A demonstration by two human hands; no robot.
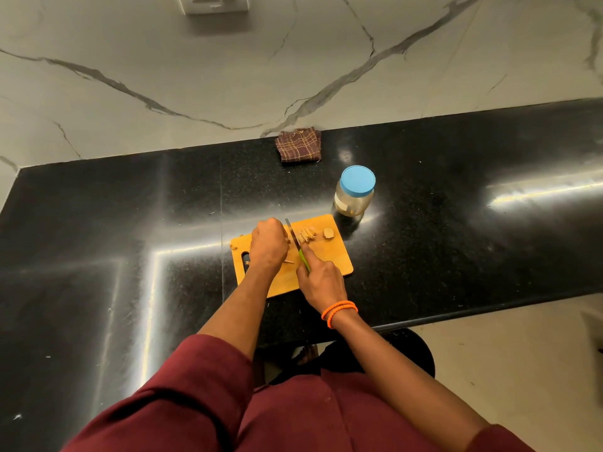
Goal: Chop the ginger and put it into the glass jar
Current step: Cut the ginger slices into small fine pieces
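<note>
- We see a glossy black counter with fine speckles.
- The wall is pale grey marble with dark veins.
- The board is orange-tan wood.
- The knife has a bright green handle.
- The ginger is pale beige.
- The jar is clear, its lid sky blue.
- The cloth is maroon with a yellow check.
- We note orange bands and dark red sleeves.

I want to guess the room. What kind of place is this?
Probably a kitchen: a shiny black stone counter, a wooden cutting board with chopped ginger, and a blue-lidded glass jar.
</note>
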